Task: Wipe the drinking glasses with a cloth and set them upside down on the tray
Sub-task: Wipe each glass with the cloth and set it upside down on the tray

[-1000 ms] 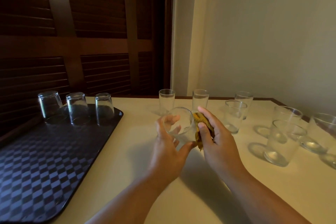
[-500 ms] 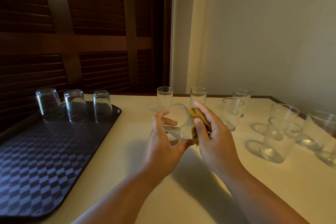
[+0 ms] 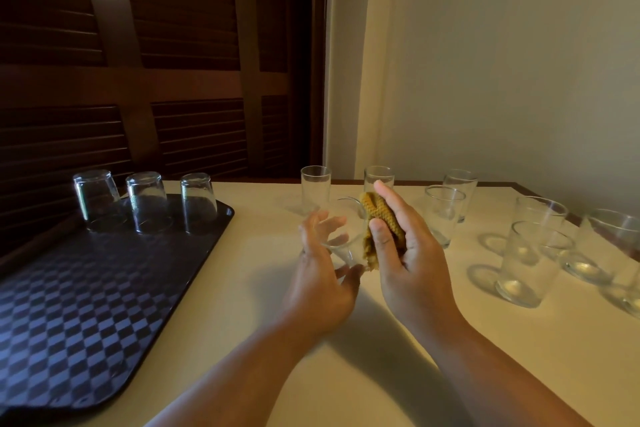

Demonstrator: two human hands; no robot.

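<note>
3 inverted glasses stand in a row at far edge of tray, left on counter. Left hand fingers curled round a tilted glass, mouth facing away, held above counter at centre. Right hand fingers grasp yellow cloth, pressed to that glass's right side. Upright glasses stand on counter behind and right of hands, well apart from tray.

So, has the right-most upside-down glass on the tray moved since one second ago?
No. The upside-down glass stands in the same place, by the far right corner of the tray.
</note>
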